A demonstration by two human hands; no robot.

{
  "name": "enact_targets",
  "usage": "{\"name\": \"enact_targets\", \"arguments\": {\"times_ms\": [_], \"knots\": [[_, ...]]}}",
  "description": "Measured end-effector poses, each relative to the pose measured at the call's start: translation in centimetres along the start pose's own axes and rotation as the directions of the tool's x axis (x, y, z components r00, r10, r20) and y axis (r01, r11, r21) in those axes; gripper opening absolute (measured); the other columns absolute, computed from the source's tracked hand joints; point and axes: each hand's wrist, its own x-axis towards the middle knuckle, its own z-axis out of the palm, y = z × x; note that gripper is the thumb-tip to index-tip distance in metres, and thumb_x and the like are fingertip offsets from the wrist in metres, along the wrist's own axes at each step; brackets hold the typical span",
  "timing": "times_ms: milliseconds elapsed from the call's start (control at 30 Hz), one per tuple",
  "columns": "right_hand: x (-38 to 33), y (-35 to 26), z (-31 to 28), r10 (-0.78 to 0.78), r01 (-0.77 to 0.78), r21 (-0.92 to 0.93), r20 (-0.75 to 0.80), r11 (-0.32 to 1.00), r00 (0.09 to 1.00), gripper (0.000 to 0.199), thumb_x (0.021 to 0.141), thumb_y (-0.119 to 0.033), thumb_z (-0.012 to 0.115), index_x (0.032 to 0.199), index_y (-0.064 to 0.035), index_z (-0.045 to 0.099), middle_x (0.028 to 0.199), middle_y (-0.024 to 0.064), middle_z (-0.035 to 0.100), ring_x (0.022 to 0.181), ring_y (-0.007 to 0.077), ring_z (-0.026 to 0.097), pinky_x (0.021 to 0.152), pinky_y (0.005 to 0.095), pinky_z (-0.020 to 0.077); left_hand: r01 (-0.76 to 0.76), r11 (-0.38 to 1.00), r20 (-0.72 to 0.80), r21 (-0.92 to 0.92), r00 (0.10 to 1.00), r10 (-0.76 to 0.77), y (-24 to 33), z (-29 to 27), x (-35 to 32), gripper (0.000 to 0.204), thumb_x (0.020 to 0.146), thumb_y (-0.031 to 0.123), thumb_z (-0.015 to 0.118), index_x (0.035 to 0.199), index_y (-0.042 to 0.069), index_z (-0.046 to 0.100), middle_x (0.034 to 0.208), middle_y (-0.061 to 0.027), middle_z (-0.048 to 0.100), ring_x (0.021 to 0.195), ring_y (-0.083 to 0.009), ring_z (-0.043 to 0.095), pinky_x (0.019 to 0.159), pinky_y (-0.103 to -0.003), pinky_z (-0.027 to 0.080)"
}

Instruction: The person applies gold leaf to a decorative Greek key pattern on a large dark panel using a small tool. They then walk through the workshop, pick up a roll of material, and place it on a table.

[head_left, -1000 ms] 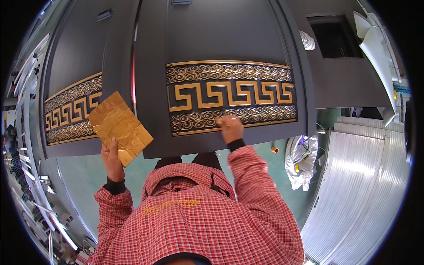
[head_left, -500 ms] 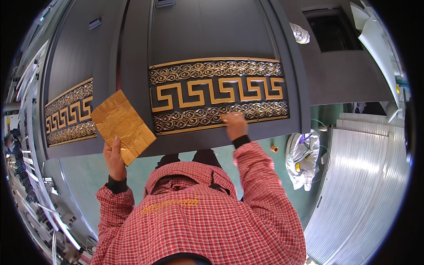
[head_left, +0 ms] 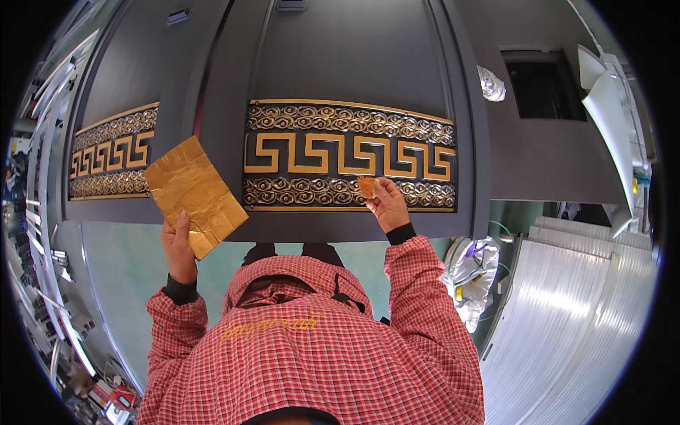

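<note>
A dark grey door panel [head_left: 354,64] with a gold key-pattern band [head_left: 350,156] fills the upper frame. At centre, the right hand [head_left: 388,205] pinches a small gold scrap [head_left: 366,187] against the band's lower scrollwork. At left, the left hand [head_left: 178,248] grips a crinkled gold foil sheet [head_left: 193,193] by its lower edge, raised clear of the door.

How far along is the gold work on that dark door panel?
The meander band and the scroll bands above and below it already look gold across the dark door panel. In hand: the right hand presses a small gold scrap against the lower scroll band, while the left hand holds a gold foil sheet. Any bare spots left are too small to tell.
</note>
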Motion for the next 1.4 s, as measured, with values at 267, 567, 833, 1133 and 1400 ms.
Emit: {"name": "enact_targets", "arguments": {"times_ms": [267, 567, 833, 1133, 1400], "knots": [[2.1, -0.8, 1.1, -0.108, 0.244, -0.708, 0.233, 0.662, 0.967, 0.016, 0.080, -0.008, 0.062, 0.095, -0.0035, 0.058, 0.081, 0.0045, 0.061, 0.071, 0.0170, 0.060, 0.063, 0.0261, 0.0502, -0.016, 0.998, -0.134, -0.058, 0.991, 0.008, -0.8, -0.1, -3.1, 0.029, 0.093, 0.015, 0.045, 0.118, 0.000, 0.045, 0.110, -0.0061, 0.055, 0.095, -0.0119, 0.054, 0.080, -0.026, 0.045], [2.6, 2.6, 3.1, -0.029, 0.722, -0.587, 0.783, -0.365, 0.621, 0.012, 0.069, -0.004, 0.059, 0.075, -0.0128, 0.062, 0.075, 0.0023, 0.056, 0.077, 0.0218, 0.055, 0.062, 0.0326, 0.0473, -0.019, 0.997, -0.291, -0.081, 0.957, -0.006, -1.9, -2.5, -6.1, 0.028, 0.092, 0.014, 0.046, 0.117, 0.001, 0.047, 0.108, -0.0053, 0.056, 0.094, -0.0117, 0.054, 0.081, -0.026, 0.044], [2.7, 1.5, 2.2, -0.036, 0.741, -0.555, 0.809, -0.377, 0.587, 0.006, 0.074, -0.003, 0.059, 0.077, -0.0088, 0.059, 0.077, 0.0075, 0.056, 0.079, 0.0255, 0.054, 0.068, 0.0343, 0.0466, -0.054, 0.990, -0.421, -0.134, 0.907, -0.007, -2.8, -3.4, -8.8, 0.027, 0.092, 0.015, 0.046, 0.115, 0.000, 0.048, 0.107, -0.0054, 0.057, 0.093, -0.0117, 0.054, 0.080, -0.026, 0.044], [3.6, -2.9, -3.4, 0.320, 0.881, -0.314, 0.845, -0.354, 0.429, 0.014, 0.068, 0.002, 0.055, 0.078, -0.0079, 0.057, 0.082, 0.0085, 0.054, 0.083, 0.0271, 0.052, 0.068, 0.0361, 0.0465, -0.132, 0.980, -0.640, -0.150, 0.768, 0.006, -5.6, 1.1, -16.8, 0.029, 0.091, 0.017, 0.048, 0.114, -0.001, 0.049, 0.103, -0.0049, 0.057, 0.089, -0.0109, 0.054, 0.079, -0.025, 0.044], [5.8, 2.1, 4.1, 0.248, 0.955, -0.258, 0.925, -0.149, 0.289, 0.006, 0.071, -0.001, 0.054, 0.072, -0.0062, 0.057, 0.082, 0.0081, 0.055, 0.081, 0.0269, 0.054, 0.069, 0.0341, 0.0461, -0.198, 0.966, -0.771, -0.166, 0.637, -0.002, -7.8, 8.3, -23.7, 0.030, 0.092, 0.018, 0.047, 0.114, -0.001, 0.049, 0.105, -0.0051, 0.056, 0.093, -0.0112, 0.053, 0.080, -0.026, 0.043]]}}
